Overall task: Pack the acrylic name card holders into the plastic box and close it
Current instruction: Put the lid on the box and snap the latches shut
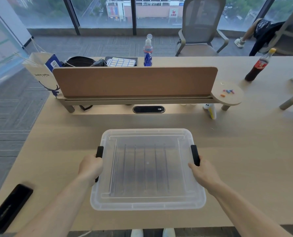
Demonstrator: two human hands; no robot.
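Note:
A translucent plastic box (147,201) sits on the desk in front of me with its lid on. Through the lid I make out several upright acrylic name card holders (144,170) standing in a row inside. A black latch runs along each short side. My left hand (90,167) wraps over the left black latch (99,151), covering its lower half. My right hand (201,170) rests on the box's right edge with fingers on the lower end of the right black latch (195,154).
A black phone (9,207) lies at the desk's near left corner. A brown divider panel (135,81) crosses the desk behind the box, with a blue bottle (148,53), a cola bottle (258,65), a paper bag (43,72) and a small round shelf (227,93) around it.

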